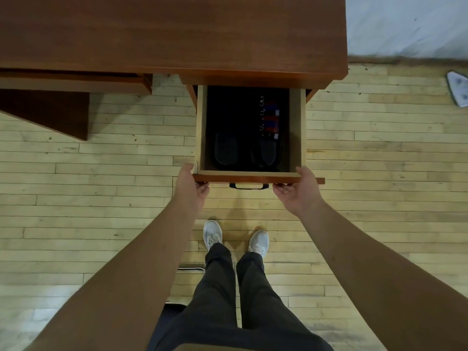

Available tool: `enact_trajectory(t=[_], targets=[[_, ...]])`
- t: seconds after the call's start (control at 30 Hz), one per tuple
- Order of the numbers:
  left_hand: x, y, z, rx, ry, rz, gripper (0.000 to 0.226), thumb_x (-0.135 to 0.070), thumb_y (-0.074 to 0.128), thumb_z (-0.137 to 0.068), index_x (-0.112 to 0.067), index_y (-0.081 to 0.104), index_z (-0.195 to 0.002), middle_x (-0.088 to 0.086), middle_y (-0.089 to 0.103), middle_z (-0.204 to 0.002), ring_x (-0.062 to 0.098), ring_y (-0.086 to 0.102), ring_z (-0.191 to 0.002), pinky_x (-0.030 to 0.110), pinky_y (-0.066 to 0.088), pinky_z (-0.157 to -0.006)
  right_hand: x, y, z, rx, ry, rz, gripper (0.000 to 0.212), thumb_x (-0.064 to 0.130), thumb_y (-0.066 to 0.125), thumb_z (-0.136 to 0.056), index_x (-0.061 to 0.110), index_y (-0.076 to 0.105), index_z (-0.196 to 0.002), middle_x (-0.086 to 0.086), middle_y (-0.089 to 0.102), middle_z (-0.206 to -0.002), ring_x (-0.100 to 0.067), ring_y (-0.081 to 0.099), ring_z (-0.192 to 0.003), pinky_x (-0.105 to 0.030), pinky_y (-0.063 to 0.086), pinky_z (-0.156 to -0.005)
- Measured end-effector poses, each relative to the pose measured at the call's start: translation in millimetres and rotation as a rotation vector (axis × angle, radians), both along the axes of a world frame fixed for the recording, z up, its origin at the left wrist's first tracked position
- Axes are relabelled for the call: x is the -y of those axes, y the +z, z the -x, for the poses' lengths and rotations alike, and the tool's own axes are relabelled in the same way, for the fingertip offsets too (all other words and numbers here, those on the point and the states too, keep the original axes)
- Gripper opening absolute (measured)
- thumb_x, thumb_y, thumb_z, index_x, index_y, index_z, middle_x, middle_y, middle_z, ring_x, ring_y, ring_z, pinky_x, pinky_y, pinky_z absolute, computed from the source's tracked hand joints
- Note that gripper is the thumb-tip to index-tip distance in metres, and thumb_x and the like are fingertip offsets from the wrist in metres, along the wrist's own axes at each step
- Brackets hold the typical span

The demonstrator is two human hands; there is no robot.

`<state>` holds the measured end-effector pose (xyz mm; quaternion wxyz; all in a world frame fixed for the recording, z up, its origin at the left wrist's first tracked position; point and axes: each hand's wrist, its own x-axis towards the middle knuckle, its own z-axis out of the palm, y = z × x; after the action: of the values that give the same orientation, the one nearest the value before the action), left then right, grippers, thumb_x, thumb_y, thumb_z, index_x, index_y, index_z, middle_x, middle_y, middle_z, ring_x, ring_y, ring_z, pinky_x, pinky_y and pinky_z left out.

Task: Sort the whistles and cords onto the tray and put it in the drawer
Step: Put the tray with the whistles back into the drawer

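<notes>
Our left hand [192, 184] grips the left corner of the drawer front [248, 178], fingers curled under its lower edge. Our right hand [295, 191] takes the right end the same way: thumb on the top edge, fingers tucked beneath, palm turned up toward us. Neither hand uses the dark handle [248, 186] that hangs at the middle of the front, between them. We judge that holding both ends keeps the drawer [295, 127] square on its runners, so it slides without jamming or jolting its load. Both arms reach forward and down, nearly straight, spread to the width of the front.

The drawer stands pulled well out from under the counter [177, 34]. Inside lies the dark tray [235, 115], covering most of the bottom. Along its right side the red and blue whistles [271, 117] lie in a row, small metal rings beside them. Nearer us, two dark oval shapes [225, 150] rest side by side on the tray. They may be the bundled cords, but it is too dark in there to tell.

So the sorting looks done and the tray is in place. What is left, we judge, is an even, gentle push to shut the drawer, so the whistles keep their row. Below our hands, our white shoes [212, 234] stand on the pale wooden floor [101, 173].
</notes>
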<state>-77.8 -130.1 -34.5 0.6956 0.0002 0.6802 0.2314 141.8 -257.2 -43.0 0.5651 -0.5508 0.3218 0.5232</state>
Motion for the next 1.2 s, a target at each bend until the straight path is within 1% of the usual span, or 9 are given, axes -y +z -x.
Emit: enact_trajectory(t=[0.17, 0.27, 0.4, 0.57, 0.67, 0.77, 0.9, 1.03, 1.2], targets=[[-36, 0, -20, 0.051, 0.011, -0.055, 0.024, -0.028, 0.060, -0.096, -0.005, 0.053, -0.099, 0.017, 0.061, -0.113, 0.027, 0.062, -0.109, 0.037, 0.044, -0.110, -37, -2, -22, 0.011, 0.004, -0.063, 0.067, 0.039, 0.059, -0.096, 0.002, 0.037, -0.147, -0.024, 0.052, -0.136, -0.035, 0.053, -0.129, -0.044, 0.036, -0.118], [-55, -2, -31, 0.081, 0.002, -0.117, 0.021, -0.023, 0.058, -0.097, -0.004, 0.054, -0.103, 0.020, 0.061, -0.120, 0.028, 0.063, -0.111, 0.042, 0.045, -0.110, -63, -3, -36, 0.030, 0.012, -0.101, 0.071, 0.040, 0.059, -0.095, 0.003, 0.033, -0.150, -0.024, 0.052, -0.137, -0.036, 0.054, -0.127, -0.045, 0.038, -0.117], [-84, -4, -47, 0.059, -0.024, -0.167, 0.014, -0.019, 0.058, -0.098, -0.006, 0.057, -0.103, 0.020, 0.064, -0.121, 0.028, 0.067, -0.108, 0.042, 0.054, -0.100, -98, -5, -55, 0.042, 0.007, -0.129, 0.067, 0.042, 0.060, -0.095, 0.003, 0.038, -0.145, -0.023, 0.057, -0.132, -0.037, 0.059, -0.122, -0.047, 0.043, -0.113], [-123, -8, -69, 0.115, 0.008, -0.171, 0.014, -0.019, 0.055, -0.098, -0.008, 0.054, -0.107, 0.018, 0.064, -0.120, 0.028, 0.066, -0.107, 0.043, 0.052, -0.102, -141, -9, -75, 0.082, -0.001, -0.140, 0.073, 0.054, 0.055, -0.093, 0.007, 0.038, -0.146, -0.021, 0.058, -0.131, -0.037, 0.060, -0.120, -0.050, 0.044, -0.112], [-141, -11, -78, 0.143, -0.028, -0.185, 0.025, -0.019, 0.050, -0.100, -0.009, 0.050, -0.123, 0.018, 0.061, -0.127, 0.031, 0.059, -0.119, 0.046, 0.045, -0.108, -161, -8, -83, 0.077, -0.038, -0.163, 0.080, 0.064, 0.050, -0.093, 0.005, 0.038, -0.146, -0.022, 0.058, -0.130, -0.039, 0.059, -0.120, -0.051, 0.042, -0.112], [-158, -15, -86, 0.196, -0.031, -0.213, 0.041, -0.021, 0.048, -0.101, -0.007, 0.044, -0.139, 0.018, 0.059, -0.131, 0.032, 0.053, -0.126, 0.046, 0.043, -0.106, -180, -2, -88, 0.043, -0.093, -0.197, 0.083, 0.065, 0.047, -0.094, 0.004, 0.035, -0.149, -0.021, 0.055, -0.136, -0.039, 0.056, -0.126, -0.055, 0.038, -0.114], [-173, -17, -92, 0.244, -0.017, -0.254, 0.044, -0.034, 0.042, -0.103, -0.007, 0.048, -0.137, 0.014, 0.060, -0.134, 0.030, 0.051, -0.129, 0.049, 0.038, -0.112, -197, 5, -89, 0.016, -0.152, -0.260, 0.076, 0.061, 0.035, -0.100, 0.004, 0.035, -0.150, -0.019, 0.054, -0.140, -0.035, 0.051, -0.133, -0.054, 0.031, -0.118], [-169, -9, -88, 0.231, -0.107, -0.307, 0.048, -0.041, 0.038, -0.104, -0.011, 0.048, -0.140, 0.010, 0.063, -0.132, 0.028, 0.050, -0.129, 0.049, 0.035, -0.113, -195, 11, -82, 0.060, -0.057, -0.250, 0.074, 0.057, 0.031, -0.103, 0.002, 0.033, -0.151, -0.022, 0.051, -0.143, -0.036, 0.048, -0.135, -0.053, 0.032, -0.118], [-161, 26, -72, 0.112, -0.257, -0.278, 0.045, -0.040, 0.048, -0.102, -0.007, 0.054, -0.131, 0.014, 0.066, -0.124, 0.030, 0.059, -0.119, 0.046, 0.047, -0.104, -174, 42, -65, 0.213, 0.307, -0.098, 0.058, 0.046, 0.052, -0.100, 0.002, 0.045, -0.137, -0.019, 0.062, -0.124, -0.031, 0.063, -0.112, -0.046, 0.050, -0.102]])
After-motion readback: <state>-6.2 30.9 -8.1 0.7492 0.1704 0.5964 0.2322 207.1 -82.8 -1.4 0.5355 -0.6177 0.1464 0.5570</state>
